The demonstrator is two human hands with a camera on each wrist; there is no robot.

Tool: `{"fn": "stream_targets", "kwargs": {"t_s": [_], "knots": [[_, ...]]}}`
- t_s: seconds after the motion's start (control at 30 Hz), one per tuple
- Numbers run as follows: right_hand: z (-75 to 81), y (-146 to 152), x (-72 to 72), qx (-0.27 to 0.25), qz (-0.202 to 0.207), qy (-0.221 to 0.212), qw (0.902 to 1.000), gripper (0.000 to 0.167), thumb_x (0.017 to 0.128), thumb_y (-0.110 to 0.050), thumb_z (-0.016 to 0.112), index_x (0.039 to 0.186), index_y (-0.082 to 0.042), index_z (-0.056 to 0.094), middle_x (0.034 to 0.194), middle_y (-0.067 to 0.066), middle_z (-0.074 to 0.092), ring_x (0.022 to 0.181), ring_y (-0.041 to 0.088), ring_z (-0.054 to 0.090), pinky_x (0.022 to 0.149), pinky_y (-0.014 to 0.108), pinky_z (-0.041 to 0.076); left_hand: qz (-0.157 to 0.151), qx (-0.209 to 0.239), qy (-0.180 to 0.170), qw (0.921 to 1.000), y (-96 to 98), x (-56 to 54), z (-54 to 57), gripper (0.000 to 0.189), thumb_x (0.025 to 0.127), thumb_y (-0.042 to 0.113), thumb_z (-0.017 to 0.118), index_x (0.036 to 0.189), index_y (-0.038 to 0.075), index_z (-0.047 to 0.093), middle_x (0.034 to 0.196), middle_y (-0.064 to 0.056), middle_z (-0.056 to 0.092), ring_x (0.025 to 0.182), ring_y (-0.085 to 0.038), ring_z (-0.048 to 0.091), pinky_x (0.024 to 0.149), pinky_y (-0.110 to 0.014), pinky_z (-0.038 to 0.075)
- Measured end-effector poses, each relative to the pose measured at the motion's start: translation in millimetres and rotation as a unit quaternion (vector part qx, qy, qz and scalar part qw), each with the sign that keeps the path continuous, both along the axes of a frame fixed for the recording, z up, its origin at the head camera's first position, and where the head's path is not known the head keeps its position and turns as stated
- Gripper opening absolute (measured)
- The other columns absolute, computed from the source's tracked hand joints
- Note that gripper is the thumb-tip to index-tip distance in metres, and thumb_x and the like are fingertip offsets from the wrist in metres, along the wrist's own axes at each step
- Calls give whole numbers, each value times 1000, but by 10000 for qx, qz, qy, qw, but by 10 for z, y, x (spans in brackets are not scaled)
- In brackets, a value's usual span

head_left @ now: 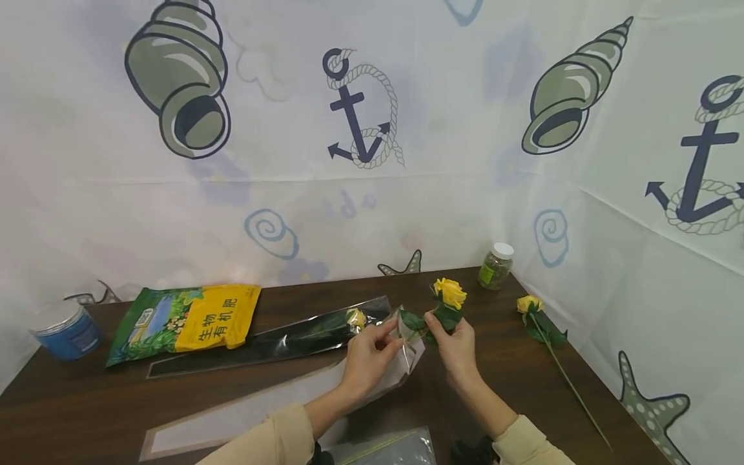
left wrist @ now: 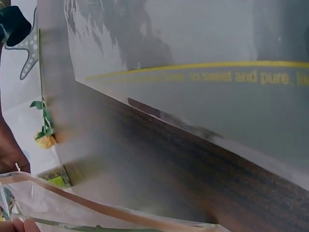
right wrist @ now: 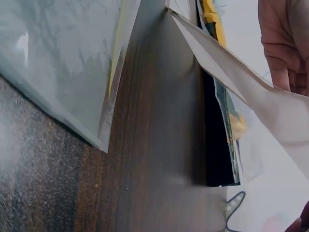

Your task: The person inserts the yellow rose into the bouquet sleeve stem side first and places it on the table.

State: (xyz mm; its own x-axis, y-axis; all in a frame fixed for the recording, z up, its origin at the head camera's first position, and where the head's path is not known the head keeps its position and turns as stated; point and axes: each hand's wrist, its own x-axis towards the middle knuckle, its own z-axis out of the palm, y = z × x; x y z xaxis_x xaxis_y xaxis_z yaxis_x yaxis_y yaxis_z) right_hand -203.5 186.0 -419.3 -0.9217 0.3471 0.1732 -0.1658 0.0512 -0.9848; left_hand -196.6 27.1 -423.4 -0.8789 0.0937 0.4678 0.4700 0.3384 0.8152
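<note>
My left hand pinches the mouth of a white flower sleeve with a clear front and tan border, which slants across the table. A yellow rose stands upright in my right hand, thumb and fingers closed just below the bloom among the green leaves. Its green stem shows through the clear film in the left wrist view, inside the sleeve. In the right wrist view, the sleeve's pale back runs up to the left hand.
A black sleeve holding another yellow rose lies behind, beside a green and yellow bag and a blue tub. A loose rose and a white-lidded jar are at right. Clear sleeves lie at the front.
</note>
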Motion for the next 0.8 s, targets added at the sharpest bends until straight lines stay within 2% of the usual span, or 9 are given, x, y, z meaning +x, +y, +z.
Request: {"fn": "stream_targets", "kwargs": {"t_s": [0.17,0.4,0.5,0.67,0.8], "knots": [[-18,21,41,3,82,-88,9999,28,87,-13,67,105,8,59,84,-5,64,77,3,59,70,20,49,59,24,61,10000,31,28,-8,31,77,4,73,107,1,70,72,-2,62,64,-3,55,61,-17,46],[-5,-42,20,60,262,-124,9996,29,85,-13,69,103,8,60,84,0,64,74,4,59,68,20,50,-121,31,349,9993,44,-14,52,32,77,4,74,109,-2,69,74,-4,64,66,-8,61,62,-19,51],[-1,-62,24,-29,269,-205,9994,28,85,-12,69,103,8,60,84,0,64,74,5,59,67,21,50,-108,24,434,9990,52,-35,78,33,77,4,74,109,-2,69,74,-5,65,66,-10,62,62,-19,51],[15,-59,17,-115,285,-294,9991,32,87,-15,67,109,5,58,88,-2,64,78,4,60,70,20,50,-79,-17,362,9993,49,-32,83,32,78,5,74,109,-1,69,73,-4,65,66,-11,62,61,-18,50],[13,-16,-12,-355,297,-136,9988,35,92,-23,61,116,1,50,87,-2,63,78,6,61,71,21,51,-116,7,206,9997,47,-12,60,32,78,6,73,110,1,69,73,-4,64,65,-9,60,61,-17,48]]}}
